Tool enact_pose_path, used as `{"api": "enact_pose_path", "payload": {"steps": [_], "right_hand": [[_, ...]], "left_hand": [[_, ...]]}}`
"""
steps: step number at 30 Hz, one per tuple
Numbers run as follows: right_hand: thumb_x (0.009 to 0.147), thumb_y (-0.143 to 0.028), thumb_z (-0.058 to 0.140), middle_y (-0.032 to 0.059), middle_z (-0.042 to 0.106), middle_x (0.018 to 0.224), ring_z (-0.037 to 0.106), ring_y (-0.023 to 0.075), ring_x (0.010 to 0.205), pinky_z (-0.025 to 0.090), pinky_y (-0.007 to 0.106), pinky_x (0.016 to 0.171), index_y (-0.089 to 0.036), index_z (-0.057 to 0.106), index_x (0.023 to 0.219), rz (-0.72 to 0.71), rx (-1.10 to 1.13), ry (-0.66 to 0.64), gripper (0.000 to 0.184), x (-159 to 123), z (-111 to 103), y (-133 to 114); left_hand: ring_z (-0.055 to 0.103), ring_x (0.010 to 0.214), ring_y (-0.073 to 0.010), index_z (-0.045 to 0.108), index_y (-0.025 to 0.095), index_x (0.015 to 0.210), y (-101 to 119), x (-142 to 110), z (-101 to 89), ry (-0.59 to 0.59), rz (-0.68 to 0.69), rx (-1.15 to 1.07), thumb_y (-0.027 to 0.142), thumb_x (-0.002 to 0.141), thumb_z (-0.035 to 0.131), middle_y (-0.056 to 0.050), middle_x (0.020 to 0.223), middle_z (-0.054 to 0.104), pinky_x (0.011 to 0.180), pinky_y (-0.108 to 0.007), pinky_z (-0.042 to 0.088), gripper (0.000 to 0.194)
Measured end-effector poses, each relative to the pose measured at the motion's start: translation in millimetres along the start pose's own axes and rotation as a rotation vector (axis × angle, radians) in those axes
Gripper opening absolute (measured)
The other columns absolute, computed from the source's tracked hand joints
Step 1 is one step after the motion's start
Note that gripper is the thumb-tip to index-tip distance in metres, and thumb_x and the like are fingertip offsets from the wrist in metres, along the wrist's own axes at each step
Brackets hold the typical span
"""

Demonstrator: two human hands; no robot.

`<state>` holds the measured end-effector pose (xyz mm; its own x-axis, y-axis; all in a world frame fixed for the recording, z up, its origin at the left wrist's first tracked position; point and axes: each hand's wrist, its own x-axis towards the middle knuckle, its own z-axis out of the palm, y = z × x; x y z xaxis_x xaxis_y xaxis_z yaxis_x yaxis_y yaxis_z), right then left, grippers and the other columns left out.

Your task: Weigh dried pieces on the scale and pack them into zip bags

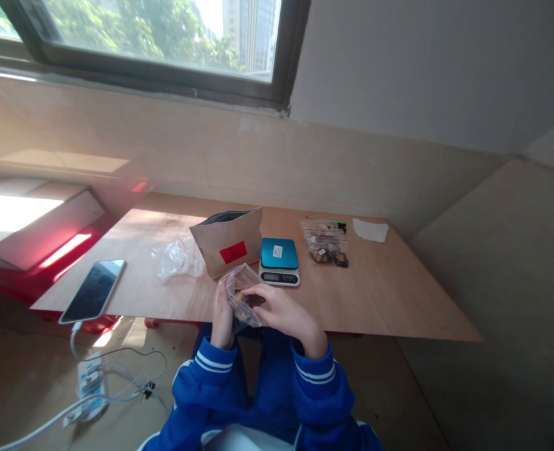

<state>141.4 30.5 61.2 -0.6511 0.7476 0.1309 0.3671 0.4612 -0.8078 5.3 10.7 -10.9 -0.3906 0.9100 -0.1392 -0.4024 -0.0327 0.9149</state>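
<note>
My left hand (pixel 223 313) grips the side of a small clear plastic bag (pixel 242 294) held upright at the near edge of the low wooden table (pixel 390 294). My right hand (pixel 284 311) is pinched at the bag's mouth, its fingers closed on a small dark piece (pixel 257 300). Just beyond my hands stands a small digital scale (pixel 279 260) with a blue top. Left of the scale stands an open brown paper pouch (pixel 227 241) with a red label.
A filled clear bag of dark pieces (pixel 326 243) and a white tissue (pixel 370 230) lie at the far right. A crumpled clear bag (pixel 177 257) and a phone (pixel 93 290) lie to the left. A power strip with cables (pixel 91 382) is on the floor.
</note>
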Motion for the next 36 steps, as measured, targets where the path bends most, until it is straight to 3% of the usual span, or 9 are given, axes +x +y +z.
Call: {"api": "enact_pose_path", "payload": {"steps": [3,7,11,17,25,30,36], "right_hand": [[0.077,0.004,0.050,0.0071,0.070,0.113,0.065,0.0205,0.106,0.049,0.036,0.097,-0.018,0.069,0.106,0.030,0.014,0.041,0.041,2.8,-0.9,-1.5],[0.077,0.002,0.050,0.0050,0.072,0.108,0.067,0.0193,0.101,0.051,0.033,0.093,-0.019,0.071,0.102,0.041,0.032,0.101,0.039,5.4,-1.5,-3.5],[0.078,-0.002,0.052,0.0030,0.073,0.104,0.068,0.0188,0.096,0.053,0.034,0.088,-0.022,0.071,0.100,0.057,0.044,0.179,0.035,5.2,-6.1,-2.0],[0.083,-0.014,0.055,0.0035,0.072,0.106,0.068,0.0179,0.097,0.055,0.033,0.086,-0.022,0.071,0.103,0.046,0.147,0.310,0.026,8.3,-21.5,-4.2],[0.081,-0.023,0.065,0.0034,0.071,0.108,0.066,0.0171,0.102,0.051,0.032,0.096,-0.021,0.069,0.104,-0.156,0.332,0.457,0.024,62.0,-53.7,-17.4],[0.081,-0.020,0.061,0.0031,0.072,0.107,0.066,0.0167,0.101,0.052,0.033,0.094,-0.020,0.068,0.104,-0.238,0.263,0.430,0.023,106.1,-72.9,-27.1],[0.078,-0.006,0.055,0.0035,0.073,0.095,0.066,0.0145,0.087,0.051,0.027,0.080,-0.015,0.070,0.099,-0.209,-0.093,0.239,0.027,142.5,-84.9,-30.4]], "left_hand": [[0.068,0.088,-0.0241,0.063,0.016,0.109,2.0,3.4,-0.8,-0.014,-0.083,-0.066,0.059,0.087,0.045,-0.007,0.088,0.072,0.082,-0.038,0.054,0.052],[0.069,0.084,-0.0223,0.059,0.019,0.116,5.8,5.4,1.8,-0.031,-0.131,-0.178,0.059,0.085,0.049,-0.006,0.088,0.072,0.076,-0.034,0.055,0.051],[0.069,0.084,-0.0241,0.057,0.019,0.121,6.4,5.2,5.4,-0.115,-0.264,-0.251,0.063,0.083,0.049,-0.007,0.090,0.073,0.074,-0.036,0.056,0.060],[0.068,0.091,-0.0232,0.059,0.018,0.120,7.1,7.7,3.9,-0.057,-0.250,-0.277,0.058,0.086,0.048,-0.008,0.098,0.073,0.080,-0.036,0.055,0.054],[0.069,0.080,-0.0195,0.049,0.023,0.133,18.0,6.8,-1.7,-0.071,-0.251,-0.265,0.057,0.088,0.045,-0.005,0.093,0.072,0.065,-0.031,0.056,0.056],[0.069,0.077,-0.0180,0.045,0.023,0.136,19.0,10.8,-7.8,-0.042,-0.251,-0.254,0.058,0.089,0.043,-0.005,0.092,0.073,0.063,-0.029,0.055,0.058],[0.067,0.067,-0.0152,0.044,0.024,0.138,13.4,17.4,-18.2,-0.055,-0.225,-0.179,0.063,0.086,0.041,-0.006,0.098,0.073,0.056,-0.025,0.051,0.065]]}}
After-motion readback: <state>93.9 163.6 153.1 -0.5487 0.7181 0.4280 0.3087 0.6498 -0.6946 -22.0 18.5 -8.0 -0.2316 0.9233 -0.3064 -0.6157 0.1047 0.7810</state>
